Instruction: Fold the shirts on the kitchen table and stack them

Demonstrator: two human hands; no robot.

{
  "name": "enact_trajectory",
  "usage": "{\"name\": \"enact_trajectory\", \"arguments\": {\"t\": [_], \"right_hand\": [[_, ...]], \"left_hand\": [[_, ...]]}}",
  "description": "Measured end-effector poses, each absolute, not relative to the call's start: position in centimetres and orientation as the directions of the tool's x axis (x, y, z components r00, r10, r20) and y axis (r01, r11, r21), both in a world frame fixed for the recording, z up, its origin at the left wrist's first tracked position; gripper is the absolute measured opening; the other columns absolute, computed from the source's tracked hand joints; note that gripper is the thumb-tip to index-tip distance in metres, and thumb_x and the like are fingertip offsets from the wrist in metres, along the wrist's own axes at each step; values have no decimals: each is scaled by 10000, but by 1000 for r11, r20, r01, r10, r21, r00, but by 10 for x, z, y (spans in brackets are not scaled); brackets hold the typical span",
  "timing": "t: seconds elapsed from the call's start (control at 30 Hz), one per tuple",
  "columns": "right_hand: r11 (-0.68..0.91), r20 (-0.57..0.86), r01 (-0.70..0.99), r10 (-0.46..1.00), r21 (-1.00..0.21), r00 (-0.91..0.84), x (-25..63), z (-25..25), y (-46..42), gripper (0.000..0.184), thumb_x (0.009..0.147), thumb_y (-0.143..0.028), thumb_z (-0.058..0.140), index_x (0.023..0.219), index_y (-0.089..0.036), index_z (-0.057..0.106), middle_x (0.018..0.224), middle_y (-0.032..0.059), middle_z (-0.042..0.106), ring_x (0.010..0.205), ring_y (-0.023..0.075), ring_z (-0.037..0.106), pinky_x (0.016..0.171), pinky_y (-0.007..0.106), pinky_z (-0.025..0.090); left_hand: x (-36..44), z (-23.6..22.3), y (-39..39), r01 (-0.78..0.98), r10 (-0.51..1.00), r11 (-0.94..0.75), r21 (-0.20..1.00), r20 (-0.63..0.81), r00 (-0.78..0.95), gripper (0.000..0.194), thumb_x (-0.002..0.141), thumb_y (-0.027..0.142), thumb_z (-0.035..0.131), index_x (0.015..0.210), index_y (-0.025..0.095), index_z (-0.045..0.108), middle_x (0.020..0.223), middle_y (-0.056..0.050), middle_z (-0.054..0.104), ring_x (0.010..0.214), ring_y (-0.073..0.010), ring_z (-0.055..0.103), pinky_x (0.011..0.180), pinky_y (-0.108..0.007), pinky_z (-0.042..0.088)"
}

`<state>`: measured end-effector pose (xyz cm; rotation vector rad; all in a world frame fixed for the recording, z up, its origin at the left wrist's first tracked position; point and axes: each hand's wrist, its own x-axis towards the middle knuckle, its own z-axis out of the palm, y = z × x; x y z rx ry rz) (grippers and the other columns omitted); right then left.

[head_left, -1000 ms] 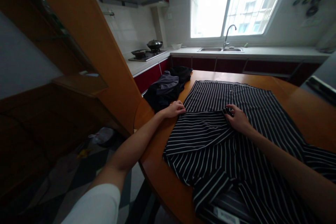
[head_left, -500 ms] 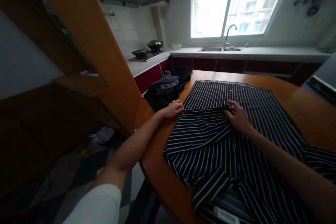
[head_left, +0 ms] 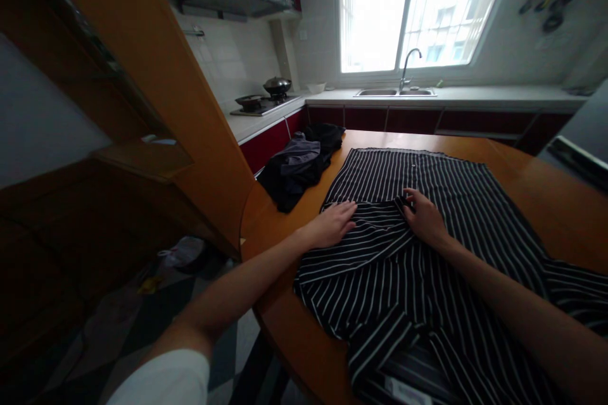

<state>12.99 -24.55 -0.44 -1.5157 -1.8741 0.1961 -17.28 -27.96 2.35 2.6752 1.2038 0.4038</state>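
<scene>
A black shirt with white stripes point(head_left: 456, 215) lies spread on the wooden table point(head_left: 280, 234), its collar end towards me. One sleeve is folded across the shirt's left part, its stripes running crosswise. My left hand point(head_left: 332, 224) rests flat on that folded sleeve near its upper edge, fingers stretched out. At the sleeve's cuff, my right hand point(head_left: 425, 218) pinches the fabric between thumb and fingers. The other sleeve reaches out to the right edge of the view.
A heap of dark clothes point(head_left: 304, 158) sits at the table's far left edge. Beyond are a stove with pans point(head_left: 277, 85), a counter with a sink point(head_left: 396, 93) and a window. A wooden partition point(head_left: 190, 76) rises at the left; a plastic bag point(head_left: 185, 252) lies on the floor.
My left hand has moved right from the shirt's left edge onto the folded sleeve, its fingers now stretched out. My right hand stays at the cuff. The view has shifted slightly.
</scene>
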Motion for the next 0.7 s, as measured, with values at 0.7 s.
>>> {"name": "enact_trajectory", "arguments": {"t": [0.7], "right_hand": [[623,234,755,780,-204,-581,106,-5,-267,593,1011,-515,371,1523,-223,436,1616,112,331,1509,293,250,1208,578,209]], "left_hand": [[-191,29,-358,707,712,-693,140,-23,702,741,1018,622,352,1622,251,138,1683,-72,78,1552,-263,59,1252,-464,87]]}}
